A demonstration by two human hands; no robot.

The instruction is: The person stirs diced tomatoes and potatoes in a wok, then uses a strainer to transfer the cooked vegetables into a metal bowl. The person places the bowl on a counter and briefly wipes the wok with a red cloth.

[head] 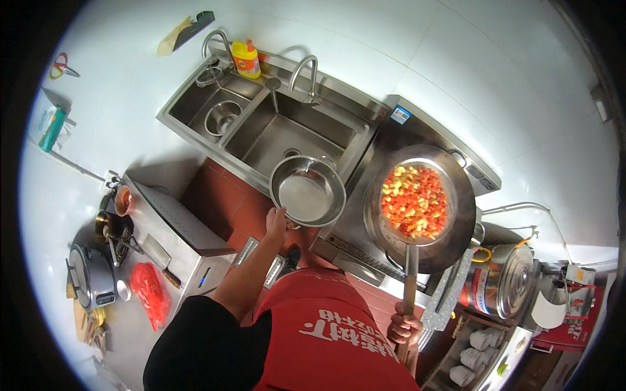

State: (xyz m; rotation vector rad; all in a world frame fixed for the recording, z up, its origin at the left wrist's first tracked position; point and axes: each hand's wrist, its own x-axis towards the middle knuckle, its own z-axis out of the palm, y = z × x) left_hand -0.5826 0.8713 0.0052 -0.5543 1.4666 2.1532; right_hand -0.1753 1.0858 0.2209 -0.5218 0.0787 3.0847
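My left hand (277,222) grips the near rim or handle of a round stainless steel basin (305,193), which looks bare inside and is held at the near edge of the sink. My right hand (405,328) is closed around the wooden handle (410,293) of a large round strainer. Diced red and yellow-green vegetables (414,201) fill the strainer, which lies over a big wok (457,239) on the stove. Whether the strainer touches the wok is unclear.
A double sink (293,128) with two curved taps stands beyond the basin, a yellow detergent bottle (246,59) at its back. At left, a steel counter (188,288) bears a cleaver (164,261), a red plastic bag (149,293) and a rice cooker (90,276). A lidded steel pot (503,281) stands at right.
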